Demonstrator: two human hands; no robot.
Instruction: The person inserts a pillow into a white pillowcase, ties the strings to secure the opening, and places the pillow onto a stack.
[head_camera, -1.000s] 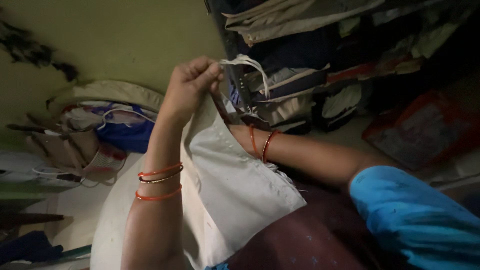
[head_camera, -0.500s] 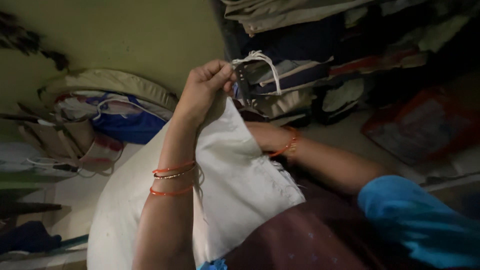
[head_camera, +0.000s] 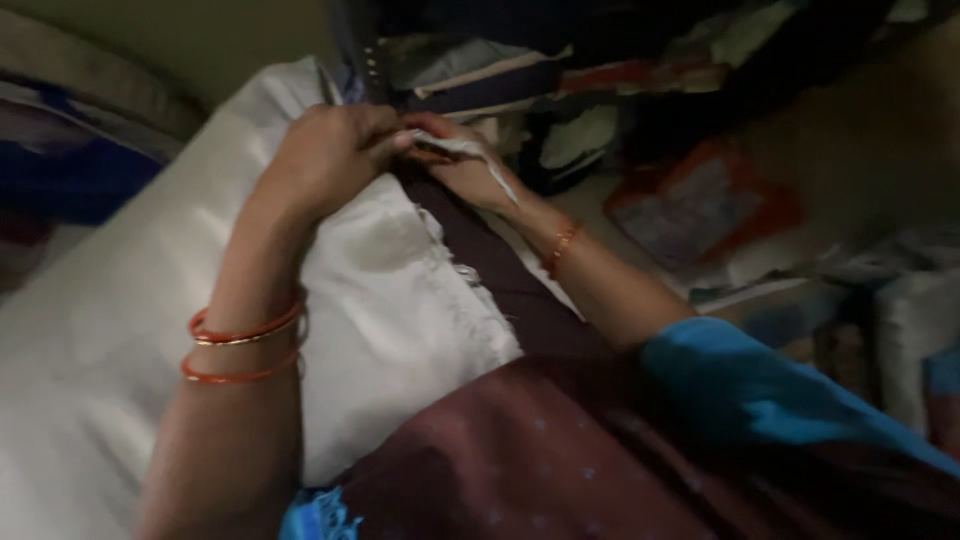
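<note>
both sets of fingertips pinch a thin white strip (head_camera: 470, 152) at the top edge of the white cloth (head_camera: 400, 300): left hand (head_camera: 330, 150) curled tight, right hand (head_camera: 465, 170) closed beside it. a second ago the left hand held the strip high; now it is down at the cloth. right of the cloth lies a flat red-edged packet (head_camera: 700, 205).

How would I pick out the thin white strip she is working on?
Start at the big white cloth spread over the lap. Follow its upper edge to where the left hand and right hand meet. The white strip runs between their fingertips and trails over the right hand; it is far narrower than the broad cloth beside it.
</note>
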